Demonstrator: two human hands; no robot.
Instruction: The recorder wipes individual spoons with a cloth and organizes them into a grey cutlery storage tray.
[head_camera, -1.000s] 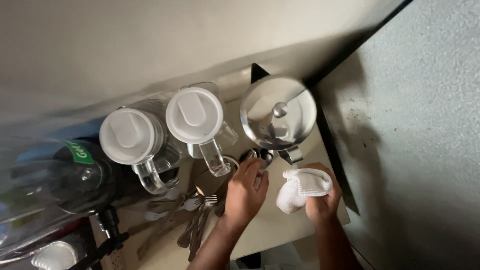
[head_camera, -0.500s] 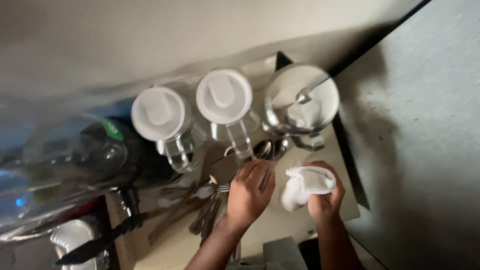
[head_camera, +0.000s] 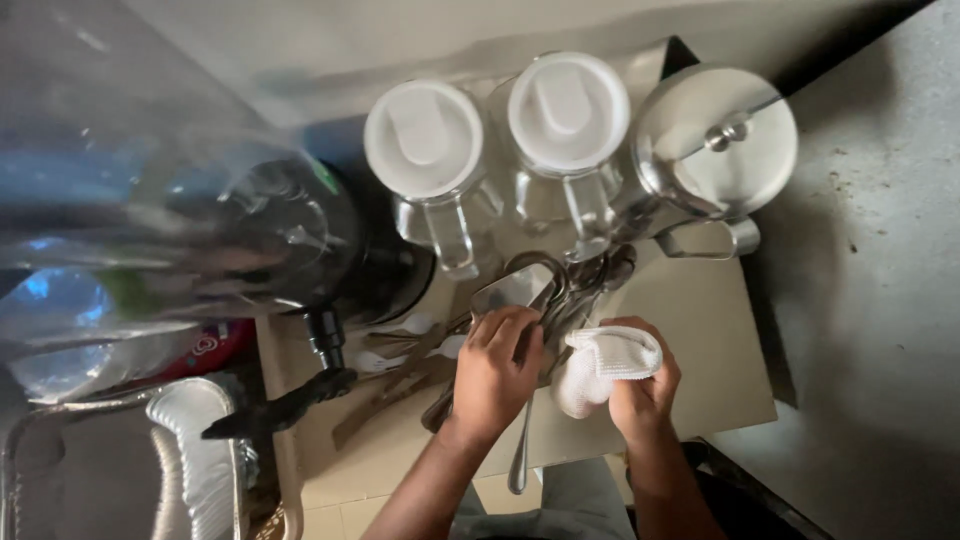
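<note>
While we look down from above, our left hand (head_camera: 497, 368) has its grip closed around a bundle of steel cutlery (head_camera: 560, 300) near the middle of the bench (head_camera: 700, 350), the spoon bowls fanning toward one o'clock and one long handle (head_camera: 519, 455) trailing toward six. Our right hand (head_camera: 640, 385) is clamped on a white cloth (head_camera: 600, 362), which touches the cutlery at its right side.

We judge the cutlery stiff, light singly but loose as a bunch, and smooth enough to slide if wet; holding it around the middle of the handles looks soundest. The cloth is soft and bunches easily.

More spoons and forks (head_camera: 410, 345) lie on the pale bench at nine o'clock of the hand. At twelve o'clock stand two clear jugs with white lids (head_camera: 425, 140) (head_camera: 568, 110), and at one o'clock a lidded steel pot (head_camera: 715, 140). A blurred clear plastic container (head_camera: 200, 240) fills ten o'clock; grey concrete floor (head_camera: 880, 300) lies at three o'clock.
</note>
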